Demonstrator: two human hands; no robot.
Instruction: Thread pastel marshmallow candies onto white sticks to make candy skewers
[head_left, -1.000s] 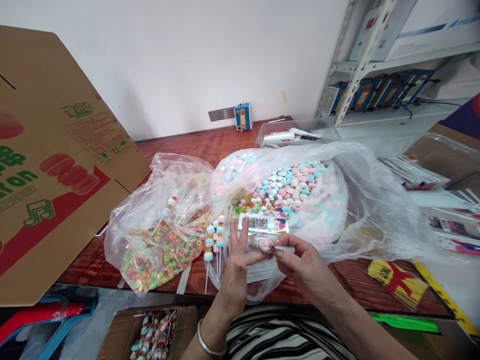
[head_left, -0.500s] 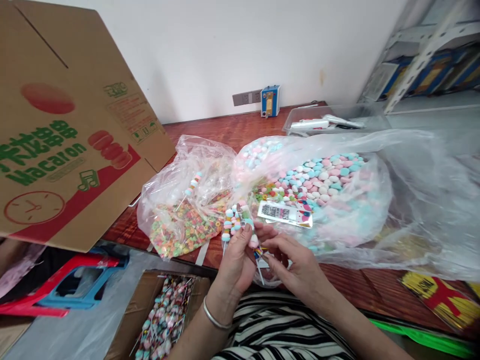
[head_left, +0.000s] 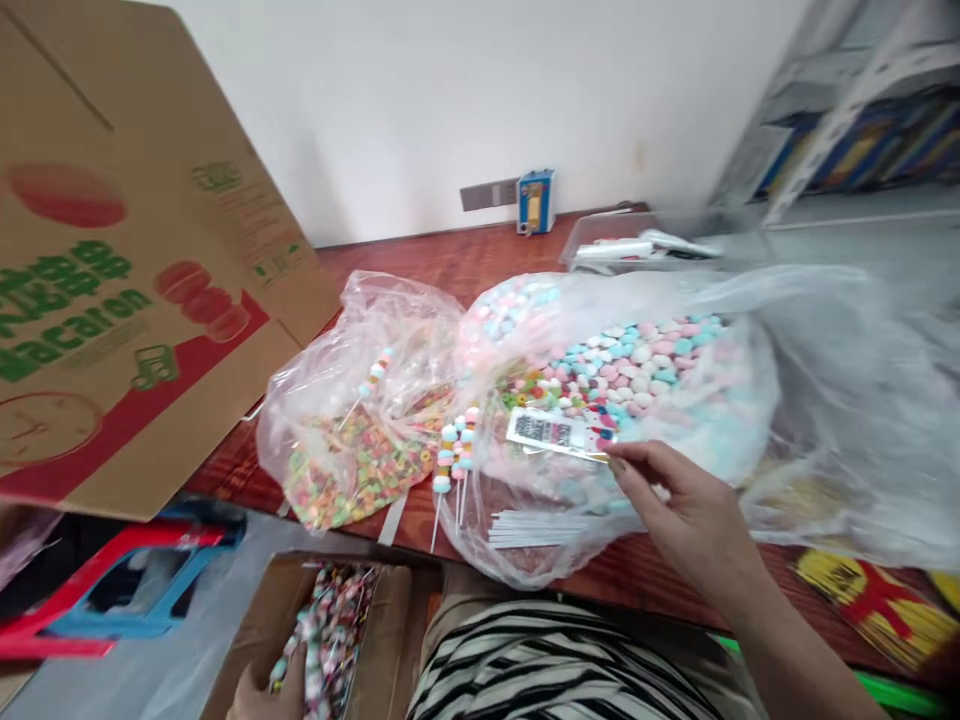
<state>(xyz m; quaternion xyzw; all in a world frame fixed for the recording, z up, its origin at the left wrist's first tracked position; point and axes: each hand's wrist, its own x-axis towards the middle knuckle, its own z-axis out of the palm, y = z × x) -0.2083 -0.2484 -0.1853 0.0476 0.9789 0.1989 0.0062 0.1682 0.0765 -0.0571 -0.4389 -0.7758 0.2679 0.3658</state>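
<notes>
My right hand [head_left: 675, 505] pinches the right end of a printed clear wrapper [head_left: 551, 430] with a white label, lying on the plastic bag of candies. My left hand [head_left: 266, 692] is low at the left, inside a cardboard box [head_left: 244, 640] of wrapped candy skewers [head_left: 337, 625]. Its thumb and a finger show apart with candies between them; whether it grips a skewer is unclear. Several unwrapped candy skewers [head_left: 456, 450] of pink, white and blue pieces lie at the table edge. Right of them are white sticks [head_left: 536, 529].
A clear bag of colourful rings [head_left: 360, 470] bears a single skewer [head_left: 375, 372]. Pastel candies [head_left: 645, 365] fill the large plastic bag. A big carton [head_left: 150, 270] stands left, a clear tray [head_left: 645, 245] behind, a yellow-and-red packet [head_left: 874, 600] right. A red-and-blue stool [head_left: 135, 580] is below.
My left hand has left the table centre and moved down into the box. My right hand has shifted right and taken hold of the wrapper. The view has turned slightly.
</notes>
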